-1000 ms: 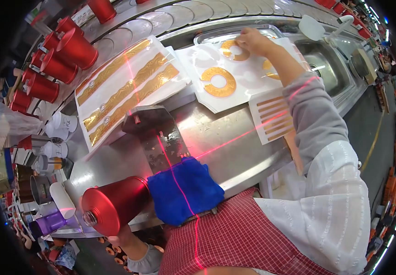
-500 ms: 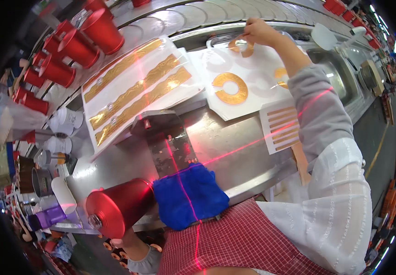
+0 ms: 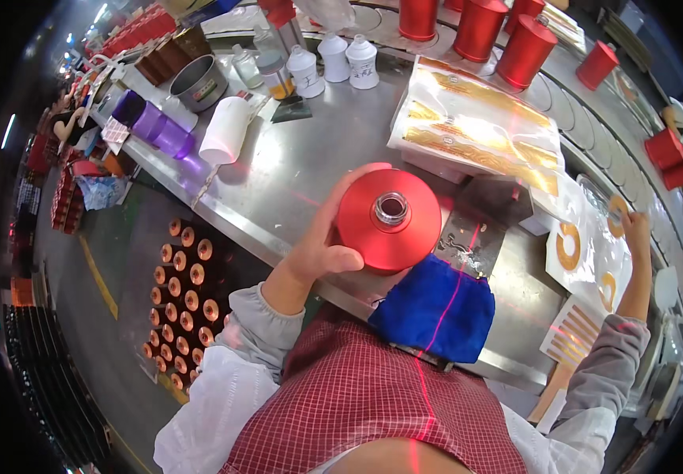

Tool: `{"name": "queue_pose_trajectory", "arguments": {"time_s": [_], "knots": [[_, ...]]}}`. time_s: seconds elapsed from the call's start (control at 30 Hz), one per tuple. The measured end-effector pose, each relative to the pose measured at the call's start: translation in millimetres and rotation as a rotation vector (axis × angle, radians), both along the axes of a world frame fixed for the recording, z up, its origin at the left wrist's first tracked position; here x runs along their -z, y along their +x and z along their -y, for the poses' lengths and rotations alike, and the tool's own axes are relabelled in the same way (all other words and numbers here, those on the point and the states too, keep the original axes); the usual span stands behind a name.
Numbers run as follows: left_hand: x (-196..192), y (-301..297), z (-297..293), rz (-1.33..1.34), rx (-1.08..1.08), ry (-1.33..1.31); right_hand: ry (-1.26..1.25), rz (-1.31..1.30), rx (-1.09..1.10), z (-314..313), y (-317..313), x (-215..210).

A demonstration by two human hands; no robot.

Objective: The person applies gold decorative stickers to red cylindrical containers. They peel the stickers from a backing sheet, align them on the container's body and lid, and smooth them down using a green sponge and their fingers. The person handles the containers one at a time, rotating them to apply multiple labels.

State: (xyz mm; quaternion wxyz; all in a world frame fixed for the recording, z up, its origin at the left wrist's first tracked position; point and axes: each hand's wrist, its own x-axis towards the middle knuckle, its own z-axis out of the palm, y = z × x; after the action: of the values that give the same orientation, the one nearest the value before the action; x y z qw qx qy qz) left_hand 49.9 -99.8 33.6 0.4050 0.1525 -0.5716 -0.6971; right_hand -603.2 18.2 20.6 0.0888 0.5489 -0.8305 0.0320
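My left hand (image 3: 314, 249) is wrapped round the side of a red metallic bottle (image 3: 393, 246), whose round shoulder and open silver neck face me. Below it a blue cloth (image 3: 436, 312) covers the near end of a metal stand (image 3: 480, 245). At the right, my right hand (image 3: 637, 231) pinches a gold C-shaped sticker (image 3: 617, 215) at the far edge of a white sticker sheet (image 3: 594, 246). Another gold C-shaped sticker (image 3: 568, 246) lies flat on that sheet. Nearer to me is a white slotted card (image 3: 572, 330) with brown bars.
Sheets with gold wavy strips (image 3: 468, 130) lie stacked beyond the stand. Several red bottles (image 3: 526, 51) stand behind them along the conveyor (image 3: 594, 146). White bottles (image 3: 362, 63), a grey pot (image 3: 199, 83) and a purple tumbler (image 3: 152, 125) are at the back left. Copper-topped bottles (image 3: 187, 300) stand on the floor.
My view has swung left. My left hand has turned the red bottle from lying sideways, so its neck now faces me. My right hand still holds the gold sticker by the sheet.
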Motion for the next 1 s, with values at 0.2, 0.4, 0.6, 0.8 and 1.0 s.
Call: {"name": "queue_pose_trajectory", "arguments": {"time_s": [0.2,0.4,0.6,0.8,1.0], "knots": [[-9.1,-9.7,-0.5,-0.024,0.090,0.041,-0.353,0.605,-0.335,43.0,233.0,-94.7],[-2.9,-6.2,-2.5,-0.021,0.107,-0.033,-0.460,1.654,-0.398,45.5,427.4,-132.9],[4.2,-4.9,-17.7,-0.128,-0.027,-0.086,-0.505,1.475,-0.409,40.1,460.8,-73.3],[-22.7,-10.0,-25.2,-0.046,-0.068,0.026,-0.528,1.698,-0.336,37.7,467.9,-60.7],[-24.1,-5.4,-20.7,-0.102,-0.011,0.136,-0.510,1.662,-0.466,24.0,470.8,-56.8]]}}
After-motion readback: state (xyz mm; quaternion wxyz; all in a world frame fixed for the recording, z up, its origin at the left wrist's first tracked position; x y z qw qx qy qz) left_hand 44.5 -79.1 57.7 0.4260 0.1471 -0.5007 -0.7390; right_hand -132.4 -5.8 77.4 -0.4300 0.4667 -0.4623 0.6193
